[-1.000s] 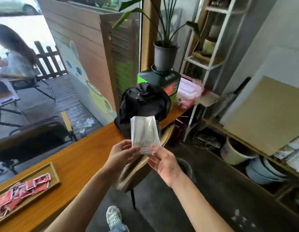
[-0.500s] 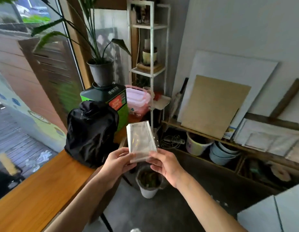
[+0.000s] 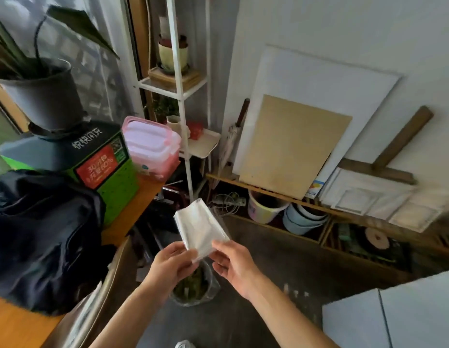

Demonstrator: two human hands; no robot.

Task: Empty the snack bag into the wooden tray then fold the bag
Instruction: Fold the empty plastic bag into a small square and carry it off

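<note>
A flattened, folded silvery snack bag [image 3: 200, 227] is held up in front of me over the floor. My left hand [image 3: 172, 263] pinches its lower left corner. My right hand [image 3: 233, 264] grips its lower right edge. The bag tilts up and away from me and looks empty. The wooden tray is out of view.
A black backpack [image 3: 42, 237] lies on the orange wooden table [image 3: 133, 207] at left, beside a green box [image 3: 110, 172], pink containers [image 3: 153, 146] and a potted plant [image 3: 42, 94]. A waste bin [image 3: 193, 287] stands on the floor below my hands. White shelving [image 3: 180, 96] and leaning boards [image 3: 293, 144] stand ahead.
My view has swung to the right, away from the tray and the window. Both hands keep hold of the bag, which now hangs over the bin and floor.
</note>
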